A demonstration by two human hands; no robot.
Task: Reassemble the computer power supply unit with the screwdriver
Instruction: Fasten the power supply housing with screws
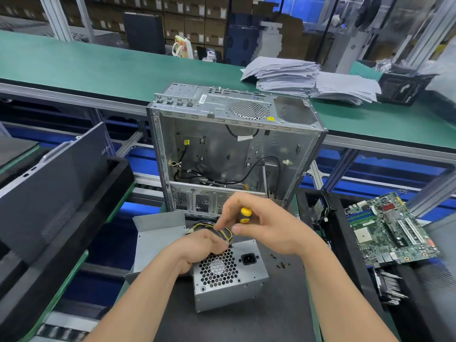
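Grey steel case (pixel 234 144), side open, stands directly behind the PSU (pixel 229 275). The PSU sits on a dark mat (pixel 246 324). A motherboard (pixel 387 233) lies well to the PSU's right. The left hand (pixel 204 245) curls its fingers over the PSU's top left edge, beside the cables (pixel 227 234). The right hand (pixel 266 225), above the PSU's top edge, grips the screwdriver (pixel 245 214). Loose screws (pixel 281 264) lie just right of the PSU.

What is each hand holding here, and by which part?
Right hand grips the screwdriver by its yellow handle; left hand holds the power supply unit at its top edge.
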